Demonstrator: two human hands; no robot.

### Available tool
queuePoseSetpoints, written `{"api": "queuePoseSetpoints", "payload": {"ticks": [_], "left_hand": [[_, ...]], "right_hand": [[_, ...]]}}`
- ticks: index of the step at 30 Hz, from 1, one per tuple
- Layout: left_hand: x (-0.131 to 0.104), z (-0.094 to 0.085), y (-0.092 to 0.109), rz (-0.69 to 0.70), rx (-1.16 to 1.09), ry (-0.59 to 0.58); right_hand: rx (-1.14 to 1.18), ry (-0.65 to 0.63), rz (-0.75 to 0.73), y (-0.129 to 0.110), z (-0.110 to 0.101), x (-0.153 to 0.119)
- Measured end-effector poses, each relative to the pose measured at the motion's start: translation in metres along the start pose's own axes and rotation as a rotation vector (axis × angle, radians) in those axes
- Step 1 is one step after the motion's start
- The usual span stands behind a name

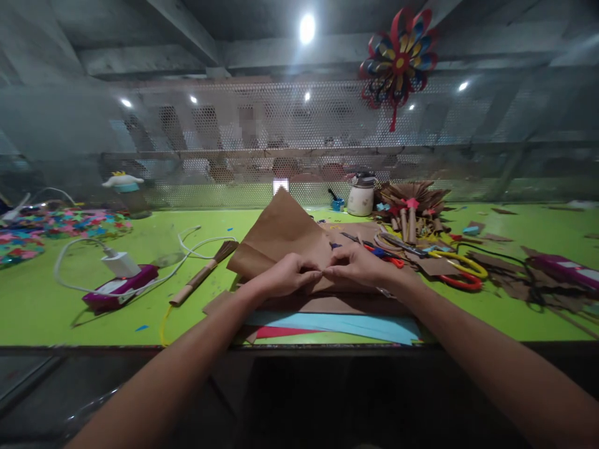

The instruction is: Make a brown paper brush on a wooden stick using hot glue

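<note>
A large sheet of brown paper (285, 231) stands partly raised in front of me, its upper corner pointing up and its left side curled over. My left hand (294, 274) pinches the paper near its lower edge. Just to the right, my right hand (349, 265) pinches it too, the fingertips of both hands almost touching. More flat brown paper lies under the hands, above light blue strips (337, 324) and a red strip (285, 332) at the table's front edge.
Scissors (461, 262) and brown scraps lie at the right, before folded paper fans (416, 202). A rolled paper piece (201, 274), a purple power strip (121, 290) with a white cable, and colourful paper stars (70, 227) are on the left. A white jar (361, 194) stands behind.
</note>
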State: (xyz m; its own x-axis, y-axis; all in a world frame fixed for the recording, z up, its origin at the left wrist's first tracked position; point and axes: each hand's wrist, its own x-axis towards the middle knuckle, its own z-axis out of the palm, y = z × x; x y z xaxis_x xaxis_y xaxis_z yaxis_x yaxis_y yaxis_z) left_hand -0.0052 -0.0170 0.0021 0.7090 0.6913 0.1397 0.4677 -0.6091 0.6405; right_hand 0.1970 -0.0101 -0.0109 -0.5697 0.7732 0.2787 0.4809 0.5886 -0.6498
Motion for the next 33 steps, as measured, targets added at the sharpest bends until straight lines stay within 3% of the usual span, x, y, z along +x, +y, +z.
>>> {"api": "queuePoseSetpoints", "payload": {"ticks": [6, 15, 18, 23, 28, 33], "left_hand": [[-0.003, -0.003, 0.001, -0.063, 0.128, -0.005], [-0.004, -0.005, -0.005, -0.096, -0.043, 0.003], [-0.004, -0.011, -0.008, -0.093, -0.171, 0.014], [-0.007, -0.015, -0.005, -0.053, -0.487, -0.025], [-0.007, -0.001, -0.001, -0.084, -0.768, -0.135], [-0.008, 0.009, 0.004, -0.117, -0.805, -0.209]], "right_hand": [[0.112, 0.081, 0.211, 0.013, -0.012, 0.002], [0.274, 0.004, 0.225, 0.008, -0.026, -0.003], [0.405, 0.021, 0.191, 0.013, -0.03, -0.005], [0.686, 0.157, 0.052, 0.009, -0.029, -0.006], [0.664, -0.072, -0.102, -0.01, -0.017, -0.008], [0.621, -0.028, -0.168, -0.021, -0.008, -0.008]]}}
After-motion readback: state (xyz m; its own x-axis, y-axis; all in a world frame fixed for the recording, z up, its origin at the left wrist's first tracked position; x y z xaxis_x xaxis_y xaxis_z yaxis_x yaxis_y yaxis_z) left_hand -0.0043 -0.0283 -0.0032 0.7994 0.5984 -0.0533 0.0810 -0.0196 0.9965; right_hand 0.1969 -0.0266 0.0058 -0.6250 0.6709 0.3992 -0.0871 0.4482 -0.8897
